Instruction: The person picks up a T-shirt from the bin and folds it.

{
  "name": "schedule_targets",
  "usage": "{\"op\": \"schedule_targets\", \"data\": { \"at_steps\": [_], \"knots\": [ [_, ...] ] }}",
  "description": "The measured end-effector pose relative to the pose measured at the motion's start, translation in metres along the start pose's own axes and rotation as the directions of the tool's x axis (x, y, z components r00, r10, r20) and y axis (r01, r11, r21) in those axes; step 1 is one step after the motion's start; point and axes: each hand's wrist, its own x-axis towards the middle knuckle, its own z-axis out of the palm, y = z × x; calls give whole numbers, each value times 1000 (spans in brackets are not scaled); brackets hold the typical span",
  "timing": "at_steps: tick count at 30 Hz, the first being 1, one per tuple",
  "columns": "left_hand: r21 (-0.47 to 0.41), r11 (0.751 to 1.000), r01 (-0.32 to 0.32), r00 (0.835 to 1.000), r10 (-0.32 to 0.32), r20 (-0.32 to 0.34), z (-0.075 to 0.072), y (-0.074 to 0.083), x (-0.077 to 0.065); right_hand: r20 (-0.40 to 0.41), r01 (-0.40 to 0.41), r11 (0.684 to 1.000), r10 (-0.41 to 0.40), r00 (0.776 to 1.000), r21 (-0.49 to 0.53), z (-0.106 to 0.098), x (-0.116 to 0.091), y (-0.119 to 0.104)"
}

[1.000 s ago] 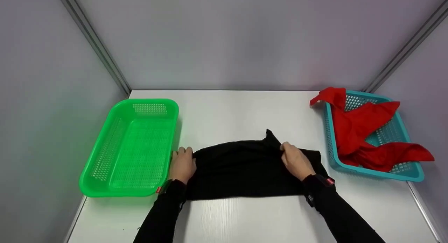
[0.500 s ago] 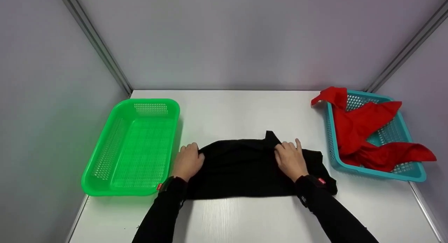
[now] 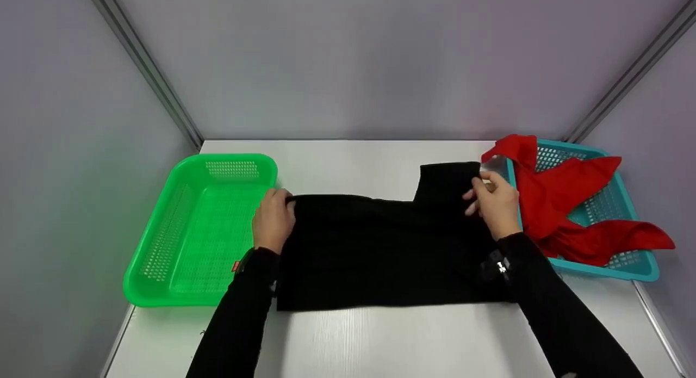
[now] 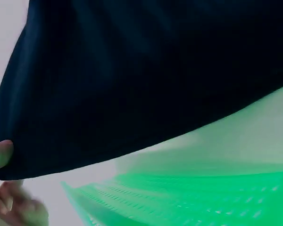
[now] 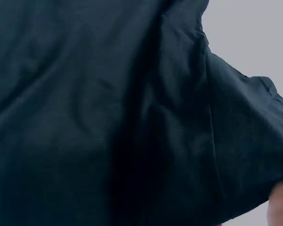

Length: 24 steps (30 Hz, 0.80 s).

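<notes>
A black T-shirt (image 3: 375, 253) is spread across the white table between my hands, folded lengthwise, its short sleeve (image 3: 447, 179) sticking out at the far right. My left hand (image 3: 272, 220) pinches its far left corner beside the green basket. In the left wrist view, a thumb (image 4: 1, 154) presses on that corner and the cloth's edge (image 4: 132, 149) is raised. With thumb and fingers, my right hand (image 3: 493, 201) pinches the outer edge of the sleeve. The right wrist view shows the sleeve seam (image 5: 211, 127) and part of the fingers (image 5: 280, 202) at the cloth's edge.
On the left stands a green perforated basket (image 3: 163, 204) with nothing in it. To the right, a blue basket (image 3: 633, 204) holds a red cloth (image 3: 549, 204) that hangs over its rim. Grey panels (image 3: 348, 62) enclose the table at the back and sides.
My right hand has moved away from me and to the right, drawing the sleeve out flat. My left hand has moved left and farther away, stretching the T-shirt's far edge out.
</notes>
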Motion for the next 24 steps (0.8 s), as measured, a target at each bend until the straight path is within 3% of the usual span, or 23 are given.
{"op": "schedule_targets", "data": {
  "at_steps": [3,6,7,14,18,21,24],
  "knots": [
    [-195,970,144,989,-134,63,-6,3,10,76,-103,969,88,993,224,-10,4,-12],
    [-311,923,228,974,-208,95,-8,5,18,93,-119,928,92,991,353,-17,6,-25],
    [-341,909,239,971,-217,101,-9,6,20,86,-119,915,93,992,387,-19,6,-29],
    [-394,893,217,976,-195,96,-11,10,27,21,-85,831,89,996,550,-27,8,-32],
    [-370,905,210,977,-180,115,-9,5,22,82,-84,786,43,996,612,-30,7,-13],
    [-322,930,180,981,-145,128,-7,-3,16,175,-104,807,1,985,581,-34,0,6],
    [-267,956,125,986,-89,141,-3,-12,9,262,-116,866,-18,965,486,-41,-12,26]
  ]
}}
